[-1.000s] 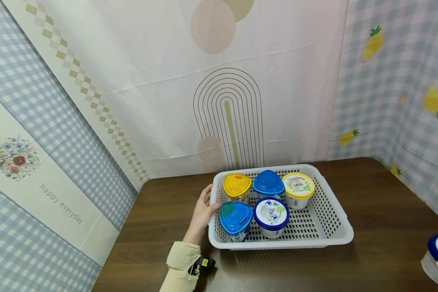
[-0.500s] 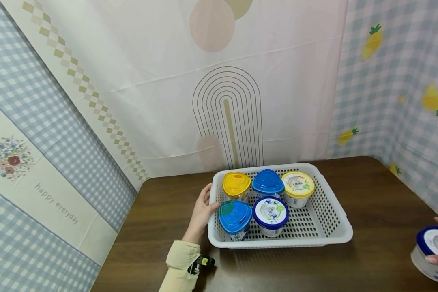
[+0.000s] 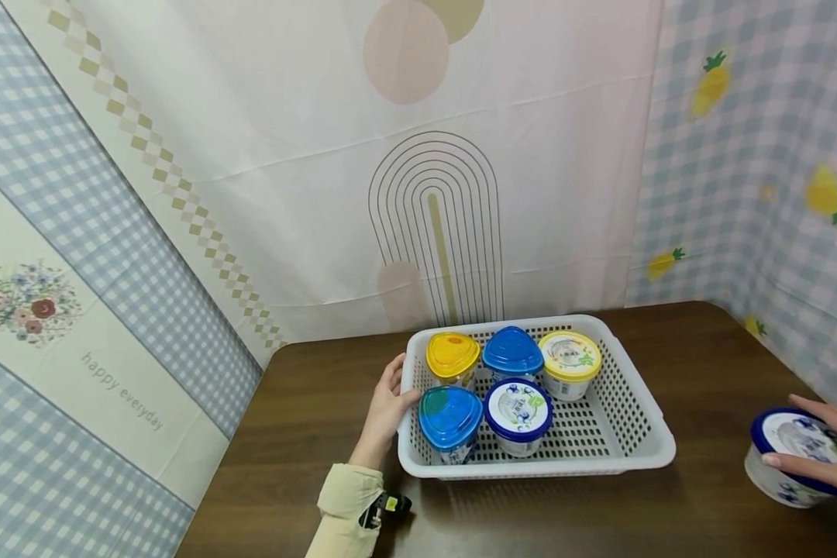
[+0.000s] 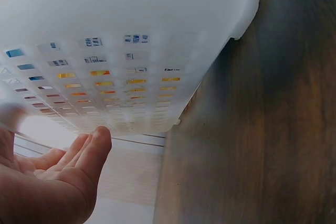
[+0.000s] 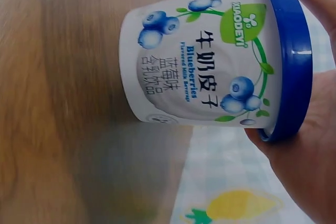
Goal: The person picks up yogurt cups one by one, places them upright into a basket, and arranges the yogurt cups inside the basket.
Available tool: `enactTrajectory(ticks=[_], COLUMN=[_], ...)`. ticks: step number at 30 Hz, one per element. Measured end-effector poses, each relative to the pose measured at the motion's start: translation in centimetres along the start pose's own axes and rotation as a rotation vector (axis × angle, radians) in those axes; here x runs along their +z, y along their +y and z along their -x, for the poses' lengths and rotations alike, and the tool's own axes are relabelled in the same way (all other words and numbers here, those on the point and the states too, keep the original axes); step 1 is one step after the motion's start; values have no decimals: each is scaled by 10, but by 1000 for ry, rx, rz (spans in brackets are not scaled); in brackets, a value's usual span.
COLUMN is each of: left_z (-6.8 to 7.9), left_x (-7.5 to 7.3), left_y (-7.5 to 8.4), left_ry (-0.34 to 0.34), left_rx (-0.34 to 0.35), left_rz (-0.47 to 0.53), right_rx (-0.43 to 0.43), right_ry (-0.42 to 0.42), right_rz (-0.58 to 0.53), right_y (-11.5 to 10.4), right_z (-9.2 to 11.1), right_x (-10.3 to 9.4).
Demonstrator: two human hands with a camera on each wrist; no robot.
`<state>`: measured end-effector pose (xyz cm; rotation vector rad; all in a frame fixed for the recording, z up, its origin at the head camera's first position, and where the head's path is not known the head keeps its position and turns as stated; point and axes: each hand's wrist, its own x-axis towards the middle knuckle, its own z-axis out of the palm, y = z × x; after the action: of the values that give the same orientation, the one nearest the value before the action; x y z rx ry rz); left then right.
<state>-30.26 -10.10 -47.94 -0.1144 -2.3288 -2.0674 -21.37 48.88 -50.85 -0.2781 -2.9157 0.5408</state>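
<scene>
My right hand (image 3: 833, 449) grips a round white tub (image 5: 199, 66) by its dark blue lid (image 5: 294, 59); the tub has blueberry pictures and hangs just above or at the table on the right. My left hand (image 3: 387, 403) holds the left rim of a white perforated plastic basket (image 3: 642, 461), thumb over the rim and fingers along the outside. Inside the basket, the back row has a yellow triangular-lidded cup (image 3: 452, 354), a blue-lidded cup (image 3: 512, 349) and a yellow-rimmed tub (image 3: 570, 354). In front stand another blue-lidded cup (image 3: 450, 417) and a blue-rimmed tub (image 3: 518, 408).
The basket stands on a dark brown wooden table (image 3: 307, 434). A pale printed cloth (image 3: 307, 194) hangs behind the table, with blue checked cloth (image 3: 725, 209) at the right. A black device (image 3: 384, 508) is strapped on my left wrist.
My right hand has come in from the right edge, carrying the blueberry tub leftward and slightly farther from me. The left hand and the basket have stayed put.
</scene>
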Motion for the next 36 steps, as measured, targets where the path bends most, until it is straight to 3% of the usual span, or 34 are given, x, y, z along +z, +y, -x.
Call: enactTrajectory(ticks=[5,11,22,36], left_z=[-2,-2,-1,-2], left_x=[0,1,1,-1], left_y=[-1,-2,-1,-3], left_ry=[-12,-16,0,6], left_rx=[-6,-5,10,9], left_rz=[-1,-5,-14,17], right_rx=[29,-23,-44,-62], right_ry=[-30,-8,-30,59], right_rz=[-59,-118,-81,-123], right_y=[-18,-27,-23,-18], right_z=[-3,-8,-6,-2], right_x=[-1,-2,5,16])
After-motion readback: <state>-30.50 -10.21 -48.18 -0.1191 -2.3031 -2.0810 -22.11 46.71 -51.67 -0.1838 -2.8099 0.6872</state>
